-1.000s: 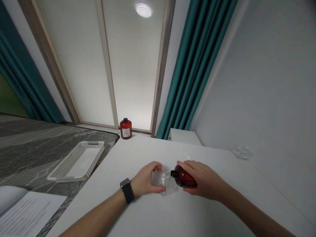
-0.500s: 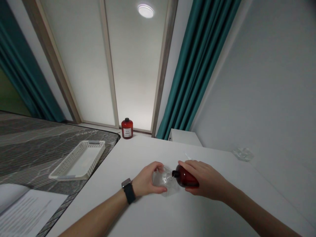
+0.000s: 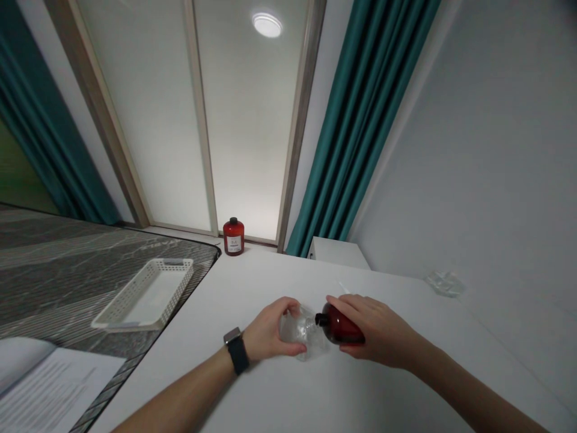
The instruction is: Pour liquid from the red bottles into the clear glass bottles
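Observation:
My left hand (image 3: 274, 331), with a dark watch at its wrist, curls its fingers and thumb round a clear plastic bottle (image 3: 298, 329) above the white table (image 3: 270, 397). My right hand (image 3: 376, 328) grips a dark red bottle (image 3: 341, 326), tipped on its side with its black neck pointing left. The neck is right by the clear bottle's mouth; whether they touch, or whether liquid runs between them, I cannot tell. Behind my right hand a thin clear strip (image 3: 345, 288) shows on the table.
A labelled red bottle (image 3: 234, 237) with a black cap stands at the table's far left corner. A white basket (image 3: 174, 294) and an open booklet (image 3: 67, 385) lie on the grey surface to the left. Crumpled clear plastic (image 3: 445, 284) lies by the wall at right.
Both hands keep their hold, and the two bottles stay neck to mouth. The whole view has shifted by a few pixels; nothing else visibly differs.

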Tool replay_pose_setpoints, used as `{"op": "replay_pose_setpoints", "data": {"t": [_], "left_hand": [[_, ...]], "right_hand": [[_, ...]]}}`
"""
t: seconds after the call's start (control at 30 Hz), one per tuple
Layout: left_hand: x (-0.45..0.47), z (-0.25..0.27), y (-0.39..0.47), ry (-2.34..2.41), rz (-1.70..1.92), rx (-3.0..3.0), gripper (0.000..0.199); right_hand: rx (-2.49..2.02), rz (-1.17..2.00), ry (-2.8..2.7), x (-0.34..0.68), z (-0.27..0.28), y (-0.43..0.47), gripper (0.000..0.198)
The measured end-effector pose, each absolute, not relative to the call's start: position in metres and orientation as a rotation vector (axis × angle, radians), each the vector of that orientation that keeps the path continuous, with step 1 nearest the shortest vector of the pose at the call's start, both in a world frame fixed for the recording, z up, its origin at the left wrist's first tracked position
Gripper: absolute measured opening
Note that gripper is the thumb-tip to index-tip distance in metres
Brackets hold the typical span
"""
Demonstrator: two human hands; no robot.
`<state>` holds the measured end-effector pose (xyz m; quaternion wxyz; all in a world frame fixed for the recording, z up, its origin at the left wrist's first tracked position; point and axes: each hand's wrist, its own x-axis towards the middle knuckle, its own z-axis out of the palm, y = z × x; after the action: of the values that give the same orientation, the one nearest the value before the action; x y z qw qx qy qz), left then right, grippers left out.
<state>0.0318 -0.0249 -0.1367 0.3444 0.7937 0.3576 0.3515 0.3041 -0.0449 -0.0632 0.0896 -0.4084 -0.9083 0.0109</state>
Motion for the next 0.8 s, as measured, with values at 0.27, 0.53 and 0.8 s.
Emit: {"op": "replay_pose_setpoints", "data": {"t": [0.27, 0.53, 0.8], "left_hand": [[0.0314, -0.1364, -0.0249, 0.917, 0.919, 2.074, 0.059], [0.0306, -0.1386, -0.0243, 0.908, 0.92, 2.081, 0.061], [0.0314, -0.1389, -0.0239, 0.916, 0.916, 2.081, 0.061]], "right_hand": [[-1.217, 0.027, -2.707, 0.3038, -0.063, -0.045, 0.075], [-1.227, 0.032, -2.723, 0.3035, -0.0616, -0.0451, 0.076], [-1.212, 0.038, -2.745, 0.3019, -0.0605, -0.0445, 0.075]]}}
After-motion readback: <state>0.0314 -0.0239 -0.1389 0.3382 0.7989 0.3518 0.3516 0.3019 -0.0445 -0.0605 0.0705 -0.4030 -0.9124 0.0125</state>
